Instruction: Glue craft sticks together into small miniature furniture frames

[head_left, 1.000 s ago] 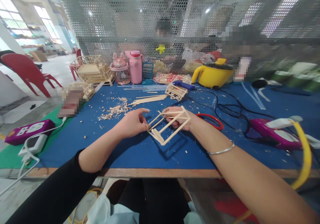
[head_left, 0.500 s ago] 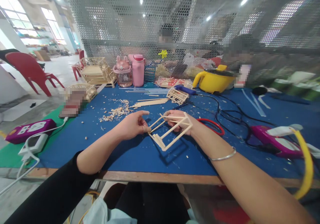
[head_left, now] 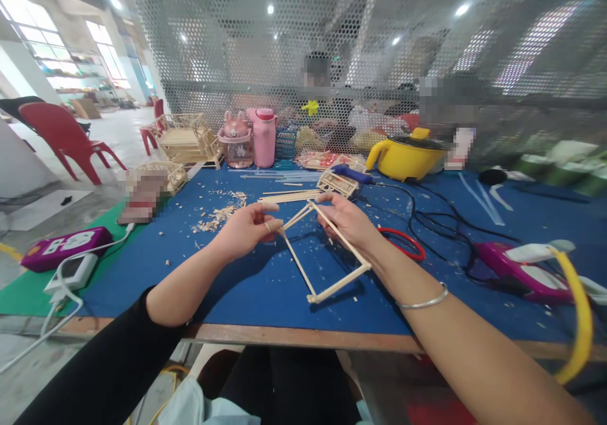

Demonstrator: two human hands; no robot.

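Observation:
A frame of thin wooden sticks [head_left: 342, 283] is held tilted above the blue mat, its near corner pointing toward me. With thumb and fingers, my left hand [head_left: 250, 227] pinches the frame's left corner. My right hand [head_left: 348, 221] is at the far corner and right side, fingers bent round the sticks; part of its grip is hidden. Beyond the hands lie loose wooden sticks [head_left: 291, 196], and wood scraps [head_left: 220, 216] are scattered to the left. A small stick-built piece [head_left: 337, 184] sits behind my right hand, with a blue-handled glue gun [head_left: 351, 172] against it.
A yellow electric pot [head_left: 410, 159], pink flask [head_left: 263, 137] and pink jar [head_left: 236, 147] stand along the mesh screen. Black cables [head_left: 427, 213] and a red ring [head_left: 403, 243] are to the right. Left are a phone [head_left: 142, 197], purple box [head_left: 66, 248] and stick-built models [head_left: 187, 139].
The stick frame has been turned in my hands, so it now shows as a flatter, open square. My right hand has shifted slightly up and my left hand slightly left.

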